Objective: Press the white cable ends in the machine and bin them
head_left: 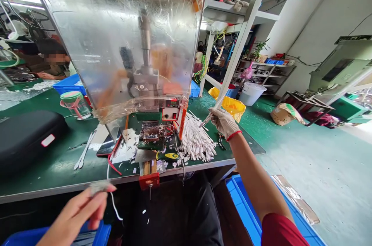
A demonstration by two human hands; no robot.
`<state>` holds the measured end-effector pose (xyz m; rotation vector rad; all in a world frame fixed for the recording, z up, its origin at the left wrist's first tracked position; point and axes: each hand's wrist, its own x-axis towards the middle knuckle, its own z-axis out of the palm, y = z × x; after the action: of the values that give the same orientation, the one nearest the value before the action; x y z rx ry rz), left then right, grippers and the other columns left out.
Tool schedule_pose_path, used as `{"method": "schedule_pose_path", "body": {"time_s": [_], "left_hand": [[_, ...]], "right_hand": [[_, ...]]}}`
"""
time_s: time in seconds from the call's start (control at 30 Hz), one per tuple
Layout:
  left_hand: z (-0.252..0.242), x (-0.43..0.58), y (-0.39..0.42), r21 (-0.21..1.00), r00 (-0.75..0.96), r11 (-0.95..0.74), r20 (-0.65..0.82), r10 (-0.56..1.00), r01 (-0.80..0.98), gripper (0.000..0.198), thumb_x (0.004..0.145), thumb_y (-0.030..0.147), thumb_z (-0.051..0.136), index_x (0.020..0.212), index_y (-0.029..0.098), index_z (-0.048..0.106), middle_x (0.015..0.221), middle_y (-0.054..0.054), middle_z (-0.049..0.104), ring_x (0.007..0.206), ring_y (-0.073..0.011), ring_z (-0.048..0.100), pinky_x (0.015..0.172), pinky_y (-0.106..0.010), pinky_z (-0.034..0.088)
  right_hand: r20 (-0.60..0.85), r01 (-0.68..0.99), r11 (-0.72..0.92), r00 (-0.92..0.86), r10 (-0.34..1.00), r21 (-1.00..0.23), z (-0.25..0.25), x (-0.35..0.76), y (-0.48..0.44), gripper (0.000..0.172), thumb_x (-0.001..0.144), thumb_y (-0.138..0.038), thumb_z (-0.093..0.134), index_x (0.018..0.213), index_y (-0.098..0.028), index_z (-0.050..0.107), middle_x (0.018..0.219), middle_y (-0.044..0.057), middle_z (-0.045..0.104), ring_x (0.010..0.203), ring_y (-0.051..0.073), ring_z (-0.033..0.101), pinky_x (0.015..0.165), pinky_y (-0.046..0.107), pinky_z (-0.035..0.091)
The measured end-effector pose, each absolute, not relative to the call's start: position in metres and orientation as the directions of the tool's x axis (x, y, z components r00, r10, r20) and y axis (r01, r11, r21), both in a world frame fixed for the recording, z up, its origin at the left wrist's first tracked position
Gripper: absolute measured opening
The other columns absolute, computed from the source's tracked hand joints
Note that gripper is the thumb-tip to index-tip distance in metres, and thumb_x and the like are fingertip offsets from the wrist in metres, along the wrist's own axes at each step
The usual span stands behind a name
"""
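My right hand (pixel 225 122), in a white knit glove with a red cuff, is closed on a thin pale strip that points down-left. Below it, a heap of white strips (pixel 197 141) with flat ends lies on the green table (pixel 87 174). In front of the table's front edge, my left hand (pixel 83 213) is closed in a pinch. A greyish covering shows at its fingertips; whatever they hold is hidden. Between the hands stands a press (pixel 149 83) behind a clear plastic shield. A scraper with a green-yellow handle (pixel 170 156) lies at its base.
A black case (pixel 29 137), a lidded jar (pixel 75 106) and a phone (pixel 108 145) occupy the table's left side. Blue bins (pixel 247 211) stand below. A white cord (pixel 115 205) hangs over the front edge. A metal post (pixel 242 40) rises at right. Another person sits far left.
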<state>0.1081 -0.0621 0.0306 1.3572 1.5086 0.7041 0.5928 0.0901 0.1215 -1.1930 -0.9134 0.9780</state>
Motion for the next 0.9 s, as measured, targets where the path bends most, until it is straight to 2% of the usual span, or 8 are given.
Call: {"method": "schedule_pose_path", "body": {"time_s": [0.07, 0.13, 0.23, 0.3, 0.43, 0.63, 0.8, 0.9], "left_hand": [[0.041, 0.151, -0.065, 0.933, 0.341, 0.204, -0.303, 0.890, 0.295, 0.061, 0.082, 0.074, 0.054, 0.112, 0.023, 0.064, 0.065, 0.000, 0.060, 0.055, -0.0191, 0.059, 0.058, -0.031, 0.049], [0.042, 0.193, -0.065, 0.960, 0.509, 0.212, -0.278, 0.815, 0.185, 0.057, 0.088, 0.067, 0.054, 0.121, 0.021, 0.058, 0.075, -0.002, 0.066, 0.058, -0.0178, 0.063, 0.056, -0.028, 0.048], [0.032, 0.238, -0.063, 0.981, 0.597, 0.186, -0.178, 0.782, 0.050, 0.050, 0.090, 0.062, 0.056, 0.112, 0.017, 0.058, 0.088, -0.007, 0.070, 0.065, -0.0181, 0.068, 0.057, -0.027, 0.050], [0.021, 0.254, -0.063, 0.983, 0.573, 0.185, -0.154, 0.805, 0.004, 0.048, 0.089, 0.062, 0.058, 0.100, 0.015, 0.059, 0.086, -0.008, 0.071, 0.064, -0.0181, 0.069, 0.057, -0.027, 0.051], [0.001, 0.262, -0.069, 0.974, 0.486, 0.226, -0.200, 0.851, 0.006, 0.052, 0.086, 0.066, 0.059, 0.093, 0.014, 0.061, 0.069, -0.006, 0.069, 0.053, -0.0177, 0.066, 0.050, -0.025, 0.047], [-0.016, 0.261, -0.082, 0.972, 0.367, 0.233, -0.231, 0.901, 0.038, 0.058, 0.078, 0.076, 0.061, 0.075, 0.018, 0.056, 0.062, -0.005, 0.066, 0.047, -0.0164, 0.062, 0.046, -0.025, 0.045], [-0.024, 0.261, -0.088, 0.977, 0.220, 0.192, -0.207, 0.953, 0.090, 0.058, 0.072, 0.077, 0.067, 0.070, 0.020, 0.054, 0.055, 0.000, 0.059, 0.044, -0.0153, 0.057, 0.045, -0.025, 0.043], [-0.027, 0.259, -0.091, 0.973, 0.271, 0.205, -0.226, 0.936, 0.105, 0.057, 0.075, 0.076, 0.064, 0.069, 0.020, 0.055, 0.058, -0.002, 0.062, 0.046, -0.0167, 0.059, 0.046, -0.025, 0.045]], "right_hand": [[0.082, -0.212, 0.122, 0.189, 0.979, -0.970, 0.135, 0.565, 0.063, 0.029, 0.073, -0.035, 0.082, 0.087, -0.014, 0.068, 0.068, 0.000, 0.061, 0.050, 0.006, 0.051, 0.043, 0.015, 0.038], [0.081, -0.182, 0.095, 0.086, 0.993, -0.979, 0.136, 0.530, 0.031, 0.035, 0.072, -0.042, 0.082, 0.087, -0.014, 0.068, 0.064, -0.001, 0.060, 0.047, 0.007, 0.050, 0.042, 0.016, 0.037], [0.039, -0.068, 0.036, -0.052, 0.998, -0.997, 0.116, 0.480, -0.013, 0.039, 0.078, -0.052, 0.075, 0.085, -0.015, 0.065, 0.060, -0.001, 0.059, 0.047, 0.010, 0.054, 0.044, 0.019, 0.040], [0.022, -0.010, 0.021, -0.078, 0.997, -1.000, 0.096, 0.459, -0.034, 0.041, 0.080, -0.055, 0.071, 0.090, -0.015, 0.066, 0.062, -0.001, 0.060, 0.050, 0.011, 0.055, 0.047, 0.021, 0.042], [-0.020, 0.144, -0.015, -0.034, 0.999, -0.989, 0.066, 0.440, -0.056, 0.041, 0.083, -0.057, 0.064, 0.091, -0.017, 0.067, 0.067, 0.001, 0.065, 0.056, 0.014, 0.058, 0.053, 0.023, 0.045], [-0.092, 0.319, -0.075, -0.037, 0.995, -0.945, 0.051, 0.429, -0.071, 0.025, 0.085, -0.041, 0.059, 0.089, -0.019, 0.070, 0.076, 0.002, 0.068, 0.067, 0.017, 0.061, 0.061, 0.024, 0.045], [-0.101, 0.346, -0.070, -0.071, 0.992, -0.936, 0.042, 0.424, -0.079, 0.019, 0.085, -0.031, 0.056, 0.090, -0.020, 0.071, 0.083, 0.001, 0.070, 0.075, 0.017, 0.063, 0.066, 0.024, 0.044], [-0.114, 0.328, -0.071, -0.114, 0.987, -0.942, 0.039, 0.424, -0.082, 0.017, 0.085, -0.027, 0.055, 0.088, -0.020, 0.070, 0.081, 0.000, 0.070, 0.074, 0.016, 0.062, 0.066, 0.023, 0.043]]}}
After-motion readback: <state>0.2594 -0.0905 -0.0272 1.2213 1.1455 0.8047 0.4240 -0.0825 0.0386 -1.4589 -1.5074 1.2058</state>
